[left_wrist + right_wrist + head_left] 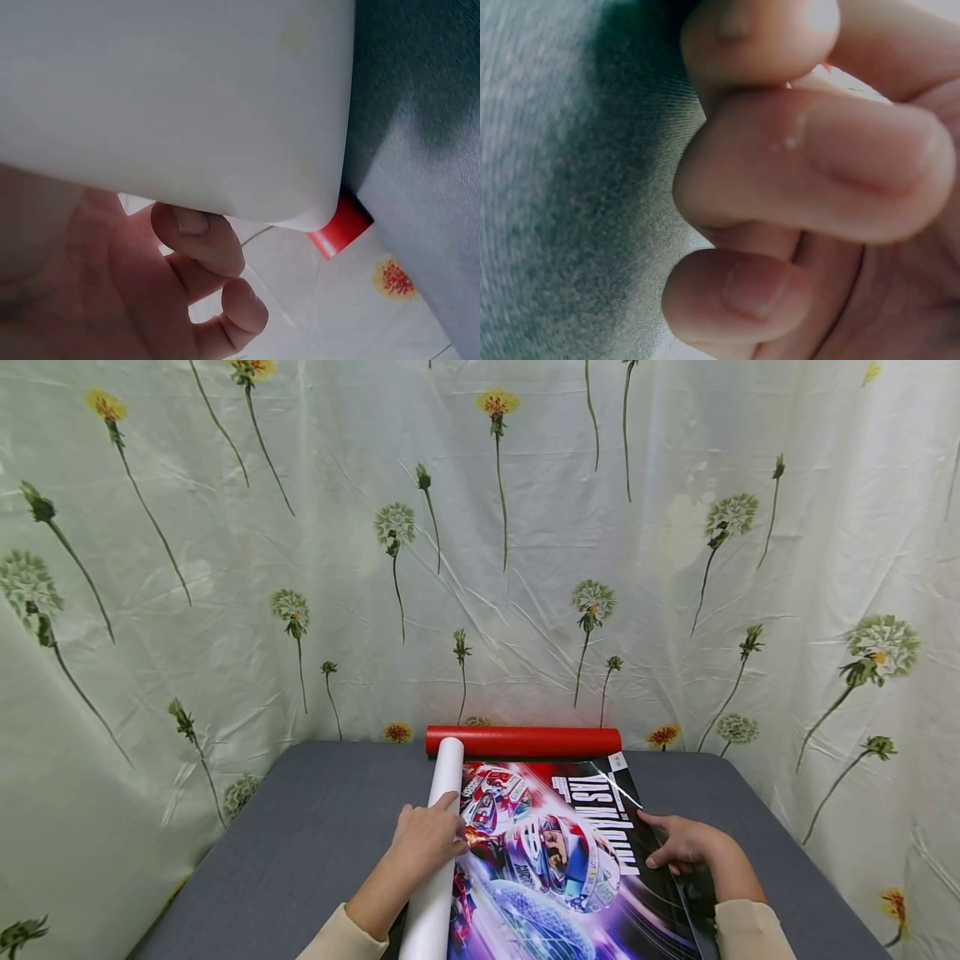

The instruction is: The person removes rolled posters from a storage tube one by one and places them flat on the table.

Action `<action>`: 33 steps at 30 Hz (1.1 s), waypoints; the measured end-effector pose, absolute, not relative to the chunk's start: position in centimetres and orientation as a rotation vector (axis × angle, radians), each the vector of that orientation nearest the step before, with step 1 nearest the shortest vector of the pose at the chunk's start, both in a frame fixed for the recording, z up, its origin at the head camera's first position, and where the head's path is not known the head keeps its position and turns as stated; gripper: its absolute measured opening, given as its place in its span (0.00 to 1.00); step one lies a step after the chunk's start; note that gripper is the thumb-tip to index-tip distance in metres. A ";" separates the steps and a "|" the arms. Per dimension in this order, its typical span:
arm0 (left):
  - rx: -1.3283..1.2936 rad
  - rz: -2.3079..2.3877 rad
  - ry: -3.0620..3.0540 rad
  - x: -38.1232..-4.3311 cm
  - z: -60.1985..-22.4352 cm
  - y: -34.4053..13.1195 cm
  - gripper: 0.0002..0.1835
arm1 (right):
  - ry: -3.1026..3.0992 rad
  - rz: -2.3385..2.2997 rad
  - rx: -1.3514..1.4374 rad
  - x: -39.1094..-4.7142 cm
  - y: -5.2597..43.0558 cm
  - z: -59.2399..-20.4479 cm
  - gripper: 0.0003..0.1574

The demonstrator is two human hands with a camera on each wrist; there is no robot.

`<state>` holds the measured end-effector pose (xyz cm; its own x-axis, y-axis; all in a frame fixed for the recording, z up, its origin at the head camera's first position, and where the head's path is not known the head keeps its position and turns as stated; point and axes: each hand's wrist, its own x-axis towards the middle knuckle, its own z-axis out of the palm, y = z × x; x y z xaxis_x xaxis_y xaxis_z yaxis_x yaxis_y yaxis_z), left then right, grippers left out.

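Note:
A glossy printed poster (555,852) lies partly unrolled on the table, showing a helmeted racing driver and large white lettering. Its left side is still a long white roll (435,893). My left hand (429,839) grips this roll from above, around its middle. The left wrist view has the roll's white back (180,105) filling the top, with curled fingers (202,240) beside it. At the poster's right edge, my right hand (697,843) pinches the sheet, thumb on the printed face. Close up in the right wrist view, the other fingers (802,165) curl near the cloth.
A red tube (525,742) lies crosswise at the table's back edge, just behind the poster. Grey cloth covers the table (337,827). Behind it hangs a pale curtain (480,568) printed with dandelions.

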<state>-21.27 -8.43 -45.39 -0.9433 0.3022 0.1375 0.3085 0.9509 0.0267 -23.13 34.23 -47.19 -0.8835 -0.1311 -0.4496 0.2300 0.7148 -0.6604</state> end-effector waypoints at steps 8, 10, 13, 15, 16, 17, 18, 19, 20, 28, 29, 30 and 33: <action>-0.509 -0.030 -2.936 -21.2 -45.5 -8.8 0.06 | 2.449 -1.039 0.069 -23.0 34.3 -47.2 0.63; -0.506 -0.035 -2.936 -21.2 -45.4 -8.8 0.06 | 2.457 -1.034 0.073 -23.0 34.4 -47.2 0.62; -0.493 -0.062 -2.949 -21.2 -45.4 -8.7 0.09 | 2.469 -1.020 0.063 -23.0 34.4 -47.1 0.62; -0.489 -0.070 -2.957 -21.2 -45.3 -8.6 0.11 | 2.474 -1.015 0.071 -22.9 34.4 -47.1 0.62; -0.491 -0.071 -2.958 -21.2 -45.2 -8.6 0.11 | 2.477 -1.013 0.078 -22.9 34.4 -47.1 0.62; -0.497 -0.070 -2.955 -21.2 -45.2 -8.7 0.10 | 2.480 -1.009 0.081 -22.9 34.4 -47.1 0.62; -0.501 -0.067 -2.957 -21.2 -45.2 -8.7 0.10 | 2.483 -1.004 0.084 -22.8 34.4 -47.1 0.62; -0.505 -0.069 -2.959 -21.2 -45.2 -8.7 0.09 | 2.486 -1.003 0.091 -22.8 34.4 -47.1 0.62; -0.511 -0.068 -2.961 -21.2 -45.2 -8.7 0.08 | 2.489 -1.000 0.099 -22.7 34.4 -47.0 0.62; -0.519 -0.104 -2.966 -21.4 -45.2 -8.6 0.07 | 2.470 -1.016 0.110 -22.6 34.7 -46.9 0.62; -0.519 -0.109 -2.964 -21.4 -45.2 -8.7 0.07 | 2.469 -1.021 0.122 -22.6 34.7 -46.9 0.62; -0.514 -0.116 -2.968 -21.4 -45.2 -8.7 0.08 | 2.464 -1.027 0.118 -22.6 34.7 -46.9 0.62; -0.511 -0.112 -2.957 -21.5 -45.2 -8.9 0.08 | 2.456 -1.040 0.123 -22.6 34.7 -46.9 0.61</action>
